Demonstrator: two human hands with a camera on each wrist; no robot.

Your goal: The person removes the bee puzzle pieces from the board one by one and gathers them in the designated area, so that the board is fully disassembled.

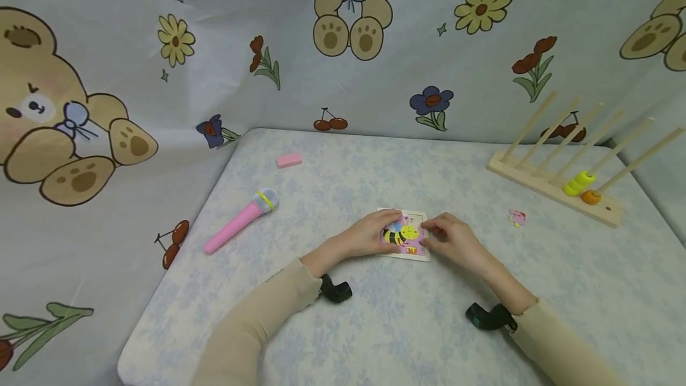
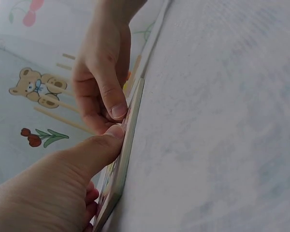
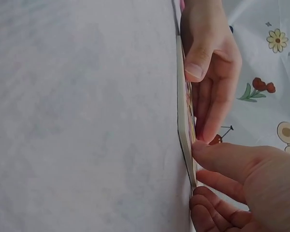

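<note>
A small framed jigsaw puzzle (image 1: 407, 234) with a yellow-and-black bee on pink lies flat on the table. Across its left part rests my left hand (image 1: 367, 236), fingers near the top edge and thumb on the lower face. My right hand (image 1: 458, 244) is at the right edge, thumb and index finger bent around a puzzle piece (image 1: 422, 242) that they mostly hide. In the right wrist view, the right thumb touches the puzzle's face close to its edge. A loose pink puzzle piece (image 1: 517, 217) lies to the right, apart from both hands.
A pink toy microphone (image 1: 241, 221) lies on the left of the table, with a pink block (image 1: 289, 160) behind it. At the back right stands a wooden peg rack (image 1: 552, 186) with tall rods, yellow beads (image 1: 579, 183) and an orange bead (image 1: 591, 197).
</note>
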